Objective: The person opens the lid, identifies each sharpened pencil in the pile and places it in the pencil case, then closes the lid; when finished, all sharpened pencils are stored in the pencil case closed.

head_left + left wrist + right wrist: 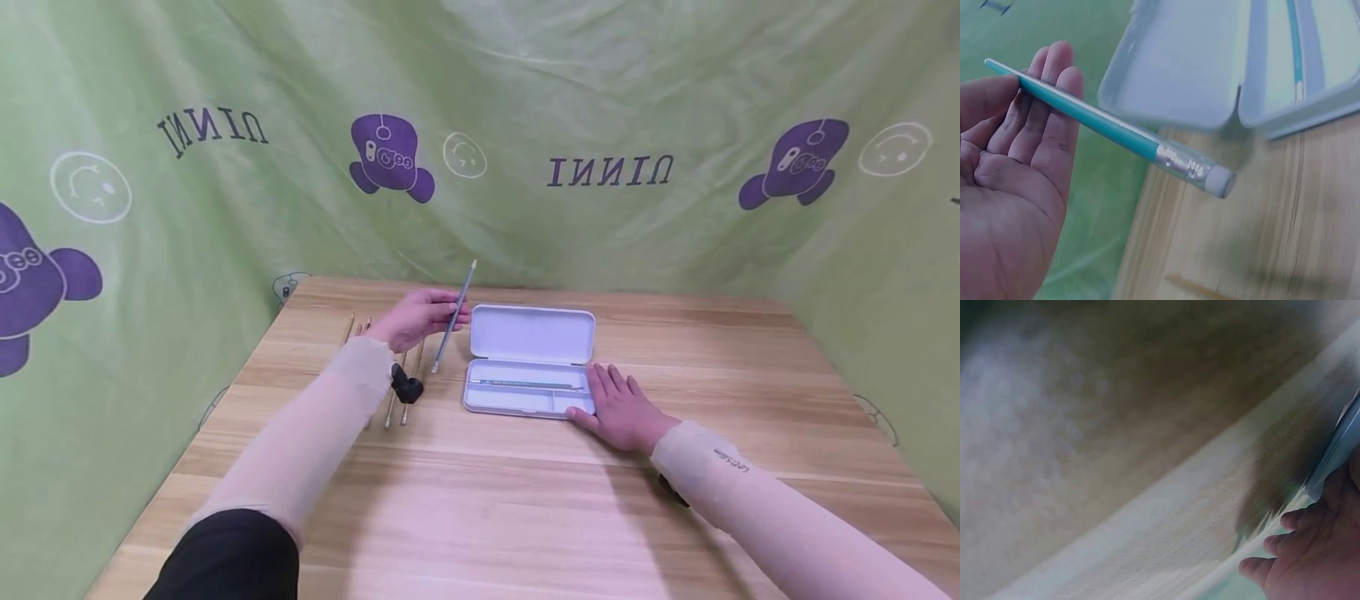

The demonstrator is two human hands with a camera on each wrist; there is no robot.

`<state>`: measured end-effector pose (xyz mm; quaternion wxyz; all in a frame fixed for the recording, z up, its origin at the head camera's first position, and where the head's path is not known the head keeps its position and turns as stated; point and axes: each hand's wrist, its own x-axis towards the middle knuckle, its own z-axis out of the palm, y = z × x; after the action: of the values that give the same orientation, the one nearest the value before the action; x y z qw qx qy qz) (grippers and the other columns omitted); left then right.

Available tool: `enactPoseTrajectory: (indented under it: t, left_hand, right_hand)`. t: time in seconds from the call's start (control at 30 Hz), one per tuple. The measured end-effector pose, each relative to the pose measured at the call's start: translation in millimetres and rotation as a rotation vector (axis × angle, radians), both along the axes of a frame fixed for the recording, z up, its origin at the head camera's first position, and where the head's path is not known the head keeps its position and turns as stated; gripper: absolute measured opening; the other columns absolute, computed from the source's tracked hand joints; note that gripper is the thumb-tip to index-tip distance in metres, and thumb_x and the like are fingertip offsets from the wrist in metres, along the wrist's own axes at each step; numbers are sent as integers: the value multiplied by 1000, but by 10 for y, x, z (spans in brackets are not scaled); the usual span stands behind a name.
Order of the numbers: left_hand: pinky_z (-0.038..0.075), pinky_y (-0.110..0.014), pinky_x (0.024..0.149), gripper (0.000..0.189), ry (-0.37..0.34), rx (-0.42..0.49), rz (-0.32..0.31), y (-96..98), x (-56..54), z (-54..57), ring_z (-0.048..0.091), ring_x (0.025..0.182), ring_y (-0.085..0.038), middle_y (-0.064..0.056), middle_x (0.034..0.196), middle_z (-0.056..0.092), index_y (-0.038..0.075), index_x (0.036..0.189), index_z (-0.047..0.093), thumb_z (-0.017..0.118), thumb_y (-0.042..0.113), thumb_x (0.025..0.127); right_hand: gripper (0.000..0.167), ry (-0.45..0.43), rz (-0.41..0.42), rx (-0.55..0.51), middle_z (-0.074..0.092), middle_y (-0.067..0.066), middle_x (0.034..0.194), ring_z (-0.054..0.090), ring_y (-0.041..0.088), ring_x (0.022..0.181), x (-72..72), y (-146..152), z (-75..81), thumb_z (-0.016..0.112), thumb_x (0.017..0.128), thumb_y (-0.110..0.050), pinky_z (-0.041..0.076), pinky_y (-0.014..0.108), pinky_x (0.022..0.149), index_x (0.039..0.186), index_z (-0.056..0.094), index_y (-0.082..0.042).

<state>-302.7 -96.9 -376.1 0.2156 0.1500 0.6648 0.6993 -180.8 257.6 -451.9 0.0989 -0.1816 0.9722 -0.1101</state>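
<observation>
A teal pencil (1100,125) with a white eraser is pinched between the thumb and fingers of my left hand (420,320). It slants above the table, eraser end low, just left of an open pale pencil case (532,332). In the case's tray lies another teal pencil (525,385), set lengthwise in the back compartment. My right hand (622,414) rests at the case's right end, fingers spread and fairly straight, touching its edge. The right wrist view shows only part of that hand and a blurred tabletop.
Several pencils (406,408) lie on the wooden table (480,500) to the left, partly hidden under my left forearm. A green printed cloth (510,225) hangs behind the table and along its sides. The case's lid stands raised toward the back.
</observation>
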Motion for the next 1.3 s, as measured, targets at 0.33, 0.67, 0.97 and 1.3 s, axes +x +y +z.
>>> enactPoseTrajectory:
  t: [0.33, 0.67, 0.97, 1.3]
  left_hand:
    - [57, -39, 95, 35, 26, -216, -155, 483, -8, -55, 70, 89, -14, -36, 125, 62, -20, 137, 50, 46, -7, 105]
    - [59, -29, 83, 28, 222, -505, -293, 843, 71, -72, 69, 84, -16, -22, 104, 73, -16, 125, 63, 54, -7, 101]
    - [56, -22, 78, 27, 398, -677, -392, 1059, 73, -121, 71, 85, -16, -15, 100, 77, -11, 123, 69, 55, -5, 100]
    - [56, -20, 75, 27, 411, -743, -423, 1164, 78, -261, 71, 81, -13, -12, 94, 77, -11, 120, 70, 56, -8, 97]
  right_hand:
    - [101, 2, 1, 0, 16, 37, 163, 10, 56, 150, -20, 12, -34, 38, 103, -67, 11, 70, 120, 157, 13, 15]
    - [102, -5, -5, -6, 17, 38, 162, 11, 57, 149, -16, -1, -25, 39, 103, -67, 11, 71, 119, 156, 15, 16]
    - [102, -4, 1, -14, 19, 40, 160, 13, 59, 148, 17, -17, 28, 37, 103, -68, 13, 72, 118, 155, 17, 17]
    - [106, 11, 4, -11, 21, 40, 160, 14, 59, 148, 9, -7, 19, 33, 101, -73, 14, 72, 118, 156, 17, 16]
